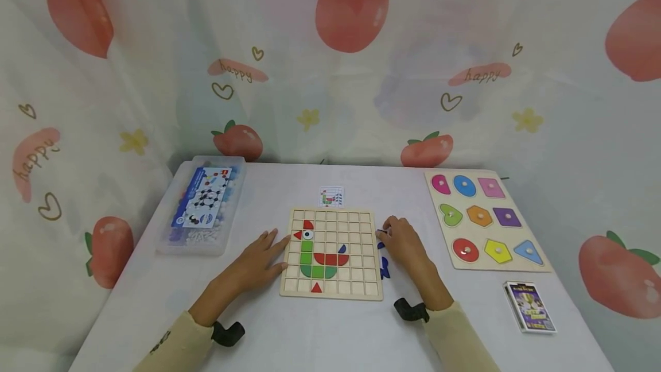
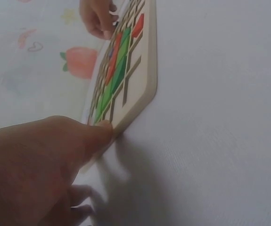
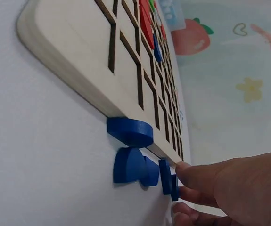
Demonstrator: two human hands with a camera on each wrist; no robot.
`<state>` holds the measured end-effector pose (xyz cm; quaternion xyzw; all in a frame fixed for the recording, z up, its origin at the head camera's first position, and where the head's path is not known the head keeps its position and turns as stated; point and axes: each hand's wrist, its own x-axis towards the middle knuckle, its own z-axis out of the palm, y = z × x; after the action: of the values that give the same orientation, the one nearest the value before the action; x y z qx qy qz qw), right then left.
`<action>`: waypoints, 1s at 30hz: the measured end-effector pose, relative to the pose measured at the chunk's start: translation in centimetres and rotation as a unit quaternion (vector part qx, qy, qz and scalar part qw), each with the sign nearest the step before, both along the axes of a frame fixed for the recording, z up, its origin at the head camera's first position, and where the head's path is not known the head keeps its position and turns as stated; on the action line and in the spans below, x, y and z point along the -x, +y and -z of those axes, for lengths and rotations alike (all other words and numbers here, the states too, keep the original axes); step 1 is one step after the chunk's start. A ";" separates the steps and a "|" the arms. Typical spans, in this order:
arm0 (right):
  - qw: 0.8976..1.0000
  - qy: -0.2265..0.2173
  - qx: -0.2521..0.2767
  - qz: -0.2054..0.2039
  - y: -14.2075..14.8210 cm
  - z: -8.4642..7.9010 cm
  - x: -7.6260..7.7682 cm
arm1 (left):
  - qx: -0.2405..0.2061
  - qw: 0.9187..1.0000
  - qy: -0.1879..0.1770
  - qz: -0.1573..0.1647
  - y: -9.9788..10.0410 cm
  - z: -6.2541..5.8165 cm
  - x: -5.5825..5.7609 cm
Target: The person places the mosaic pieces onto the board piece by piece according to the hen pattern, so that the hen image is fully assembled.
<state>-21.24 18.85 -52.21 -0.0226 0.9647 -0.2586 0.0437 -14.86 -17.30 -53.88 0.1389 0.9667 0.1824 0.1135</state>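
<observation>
Several blue blocks half-hidden by right hand, hold unclear, left hand spread between wooden gridboard and translucent plastic box

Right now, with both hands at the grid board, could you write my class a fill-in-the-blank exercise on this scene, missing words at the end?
1. Near the right hand, the loose pieces beside the grid board are all coloured ____.
2. In the board's row nearest the person, the lone triangle is coloured ____.
3. On the shape puzzle, the heart is coloured ____.
4. The puzzle's knobbed pieces stand in ____ rows of three.

Missing words: blue; red; green; three.
</observation>
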 end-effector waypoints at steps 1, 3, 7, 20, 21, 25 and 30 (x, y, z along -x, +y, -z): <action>1.000 0.001 -0.003 -0.002 -0.1 0.1 0.1 | 0.000 1.000 0.000 -0.001 0.0 0.0 0.0; 1.000 0.003 -0.010 -0.004 -0.3 0.2 0.0 | -0.002 1.000 0.000 -0.001 -0.1 0.0 0.0; 1.000 -0.003 -0.003 0.008 -0.2 0.1 -0.1 | -0.007 1.000 0.003 0.002 0.0 0.2 0.0; 0.999 0.000 0.026 0.047 0.0 0.7 0.0 | -0.009 1.000 0.005 0.002 0.0 -0.2 -0.2; 0.998 -0.003 0.030 0.050 0.0 0.7 0.0 | -0.008 1.000 0.005 0.003 0.0 -0.2 -0.2; 0.997 -0.014 0.046 0.062 0.0 0.8 0.1 | -0.011 1.000 0.008 0.003 0.0 -0.3 -0.2; 0.998 -0.006 0.043 0.055 -0.1 1.0 0.2 | -0.012 1.000 0.011 0.004 0.0 -0.2 -0.2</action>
<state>-21.47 18.76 -53.17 0.0302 0.9523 -0.3016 0.0346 -14.69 -17.31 -53.70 0.1458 0.9652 0.1916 0.1023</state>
